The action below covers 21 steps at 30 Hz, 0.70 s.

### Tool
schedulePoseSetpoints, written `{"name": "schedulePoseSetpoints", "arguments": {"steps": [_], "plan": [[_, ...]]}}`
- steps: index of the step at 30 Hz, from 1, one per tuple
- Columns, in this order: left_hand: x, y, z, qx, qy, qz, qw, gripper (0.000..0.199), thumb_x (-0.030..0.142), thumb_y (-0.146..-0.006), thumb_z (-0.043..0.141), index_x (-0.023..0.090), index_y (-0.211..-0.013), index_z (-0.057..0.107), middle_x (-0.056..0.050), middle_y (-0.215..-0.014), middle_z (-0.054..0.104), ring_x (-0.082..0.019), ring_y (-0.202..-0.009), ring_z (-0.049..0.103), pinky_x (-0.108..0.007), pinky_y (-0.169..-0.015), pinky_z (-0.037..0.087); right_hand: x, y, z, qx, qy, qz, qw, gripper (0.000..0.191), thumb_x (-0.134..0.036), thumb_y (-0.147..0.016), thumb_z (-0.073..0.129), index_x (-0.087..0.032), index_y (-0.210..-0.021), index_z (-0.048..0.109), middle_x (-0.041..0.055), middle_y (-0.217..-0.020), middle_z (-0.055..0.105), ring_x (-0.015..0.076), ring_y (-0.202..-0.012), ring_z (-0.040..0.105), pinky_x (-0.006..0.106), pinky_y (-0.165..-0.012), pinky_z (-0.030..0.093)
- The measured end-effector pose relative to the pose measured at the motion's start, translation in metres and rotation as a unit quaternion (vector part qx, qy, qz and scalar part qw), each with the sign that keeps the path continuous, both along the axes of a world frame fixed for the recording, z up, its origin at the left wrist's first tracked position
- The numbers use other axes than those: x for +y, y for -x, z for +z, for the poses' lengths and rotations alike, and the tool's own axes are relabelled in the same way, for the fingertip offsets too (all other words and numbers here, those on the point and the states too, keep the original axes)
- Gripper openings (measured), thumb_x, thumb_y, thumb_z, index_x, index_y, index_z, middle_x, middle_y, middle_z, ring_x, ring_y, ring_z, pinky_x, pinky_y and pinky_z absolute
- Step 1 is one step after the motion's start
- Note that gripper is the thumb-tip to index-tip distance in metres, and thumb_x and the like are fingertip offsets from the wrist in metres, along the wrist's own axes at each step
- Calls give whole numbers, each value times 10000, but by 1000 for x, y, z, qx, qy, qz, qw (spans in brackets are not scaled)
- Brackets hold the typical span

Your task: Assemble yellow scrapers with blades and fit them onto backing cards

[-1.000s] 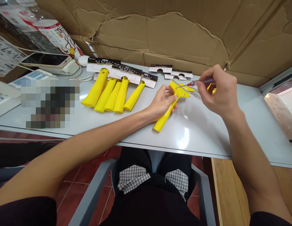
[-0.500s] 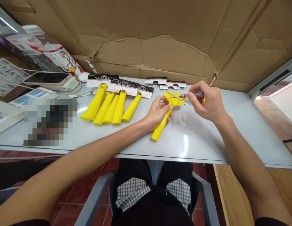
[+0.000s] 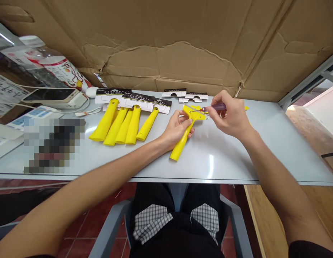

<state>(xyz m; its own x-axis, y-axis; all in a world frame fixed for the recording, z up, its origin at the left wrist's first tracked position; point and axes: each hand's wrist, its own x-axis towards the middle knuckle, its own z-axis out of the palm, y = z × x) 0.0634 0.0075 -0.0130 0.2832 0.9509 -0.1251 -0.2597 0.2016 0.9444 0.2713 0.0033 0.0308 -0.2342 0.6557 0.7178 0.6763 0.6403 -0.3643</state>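
Observation:
My left hand is closed around the neck of a yellow scraper, whose wide head lies away from me and whose handle slants toward the table's front edge. Screws show on the head. In my right hand is a screwdriver with a dark reddish, see-through handle, held almost level. Its thin shaft points left, and the tip meets the left screw on the head. Small metal bits lie just right of the head. Another yellow piece peeks out behind my right hand, mostly hidden.
Several yellow scrapers with black-and-white header cards lie left of my hands. More cards rest at the back against a cardboard sheet. A phone, cables and a plastic bottle crowd the left, near a blurred-out object.
The view has shifted slightly. The screwdriver handle has turned a little within my right hand's fingers, while its tip stays at the left screw. My left hand keeps its hold on the scraper.

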Motion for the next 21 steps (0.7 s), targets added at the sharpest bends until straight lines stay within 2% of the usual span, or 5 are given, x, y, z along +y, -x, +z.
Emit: {"name": "schedulePoseSetpoints", "arguments": {"steps": [4,8,10,16,21], "plan": [[1,0,0,6,7,5,1000,310,141,-930,713,249,-1066,456,-8,-955,686,-108,-597,652,-245,-503,455,2,-2,0,4,-6,-9,1000,188,-407,-969,719,-271,-928,596,-17,-710,694,158,-554,590,318,-546,453],[1,0,0,1,2,2,1000,324,156,-919,728,244,-1067,454,1,-947,673,-107,-595,651,-240,-501,461,1,-2,4,-26,-3,43,999,10,-264,-979,632,-260,-974,624,30,-905,744,167,-644,634,321,-588,482],[0,0,1,2,2,3,1000,311,146,-924,710,240,-1065,450,2,-950,677,-103,-587,647,-235,-497,460,0,-2,5,-36,-7,57,998,41,-231,-981,603,-254,-972,636,46,-988,746,159,-655,631,320,-592,479],[-1,-1,4,3,10,8,1000,343,128,-887,726,238,-1057,449,1,-966,690,-93,-567,635,-224,-475,448,0,-1,3,-21,17,16,1000,129,-347,-1009,656,-254,-928,618,-4,-758,719,173,-639,650,320,-615,467],[-1,-1,4,3,4,5,1000,361,141,-863,745,238,-1058,456,10,-948,683,-97,-570,636,-223,-472,448,-2,-1,6,-48,9,52,997,100,-256,-1013,588,-253,-926,637,37,-926,754,177,-720,674,328,-650,488]]}}
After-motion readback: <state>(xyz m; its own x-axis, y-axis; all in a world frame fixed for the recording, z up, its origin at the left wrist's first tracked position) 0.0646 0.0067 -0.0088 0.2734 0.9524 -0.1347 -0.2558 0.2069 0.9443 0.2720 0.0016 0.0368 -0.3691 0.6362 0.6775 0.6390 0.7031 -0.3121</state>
